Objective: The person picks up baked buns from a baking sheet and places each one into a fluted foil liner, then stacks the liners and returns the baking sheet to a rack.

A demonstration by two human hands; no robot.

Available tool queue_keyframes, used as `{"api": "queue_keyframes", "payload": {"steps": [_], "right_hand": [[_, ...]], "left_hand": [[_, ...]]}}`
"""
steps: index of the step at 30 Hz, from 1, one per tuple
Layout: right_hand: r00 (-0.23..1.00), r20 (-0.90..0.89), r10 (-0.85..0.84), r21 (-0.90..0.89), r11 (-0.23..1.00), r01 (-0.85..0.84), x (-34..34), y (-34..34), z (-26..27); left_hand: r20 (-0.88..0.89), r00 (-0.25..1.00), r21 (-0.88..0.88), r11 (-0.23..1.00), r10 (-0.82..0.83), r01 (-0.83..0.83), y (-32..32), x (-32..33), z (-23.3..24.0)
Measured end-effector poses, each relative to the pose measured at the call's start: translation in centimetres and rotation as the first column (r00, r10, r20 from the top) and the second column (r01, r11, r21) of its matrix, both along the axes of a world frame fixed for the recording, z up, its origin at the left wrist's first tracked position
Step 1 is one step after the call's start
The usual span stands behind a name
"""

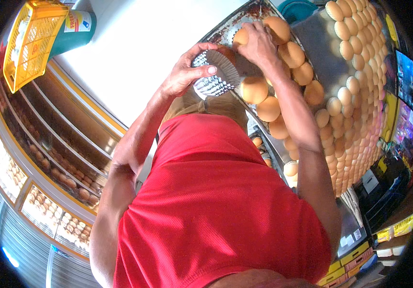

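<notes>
My left hand (186,72) grips a stack of fluted paper baking cups (215,77) with a black-and-white pattern, thumb across the side. The cups' open mouth faces the tray. My right hand (260,46) closes its fingers around a round golden bun (241,36), with a dark fluted edge showing beside it. Both hands are over the near end of a worn metal baking tray (251,14). More golden buns (254,90) lie on this tray, around and beneath my right forearm. Part of another brownish round shape shows behind the cups.
On the right, a dark surface (311,39) carries many rows of smaller pale buns (352,86). A glass-fronted display case (73,104) with shelves of baked goods curves along the left. A yellow plastic basket (35,46) sits by a green bucket (80,32) at upper left.
</notes>
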State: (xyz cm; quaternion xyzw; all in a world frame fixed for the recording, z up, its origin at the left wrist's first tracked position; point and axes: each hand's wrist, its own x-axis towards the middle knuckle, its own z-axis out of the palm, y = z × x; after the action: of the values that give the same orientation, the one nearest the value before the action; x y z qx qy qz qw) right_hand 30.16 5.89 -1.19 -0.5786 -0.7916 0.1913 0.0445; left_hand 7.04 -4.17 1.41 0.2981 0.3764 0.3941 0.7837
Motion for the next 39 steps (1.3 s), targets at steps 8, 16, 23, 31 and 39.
{"api": "queue_keyframes", "payload": {"steps": [8, 16, 23, 31, 39], "right_hand": [[0.758, -0.628, -0.173, -0.393, 0.912, -0.117, 1.6, -3.4, 7.4], [0.641, -0.644, -0.418, -0.578, 0.815, -0.05, 2.6, -6.7, 7.1], [0.911, -0.286, -0.297, 0.072, 0.941, 0.33, -0.9, -1.8, 2.8], [0.994, 0.107, -0.03, 0.163, 0.986, 0.012, -1.8, 0.2, -1.8], [0.791, -0.415, -0.449, -0.365, 0.879, 0.307, -0.2, 0.4, 2.3]], "left_hand": [[0.056, 0.996, -0.05, 0.996, -0.067, 0.07, 0.1, 1.5, -0.5], [0.104, 0.98, -0.075, 0.982, -0.168, 0.176, 0.4, 2.0, -1.1], [0.127, 0.986, -0.055, 0.992, -0.108, 0.116, -1.0, -1.3, -1.1], [0.158, 0.986, -0.039, 0.998, 0.047, -0.041, -1.7, -4.8, -1.0], [0.025, 0.999, -0.03, 0.998, -0.048, 0.049, -1.1, -3.9, -2.1]]}}
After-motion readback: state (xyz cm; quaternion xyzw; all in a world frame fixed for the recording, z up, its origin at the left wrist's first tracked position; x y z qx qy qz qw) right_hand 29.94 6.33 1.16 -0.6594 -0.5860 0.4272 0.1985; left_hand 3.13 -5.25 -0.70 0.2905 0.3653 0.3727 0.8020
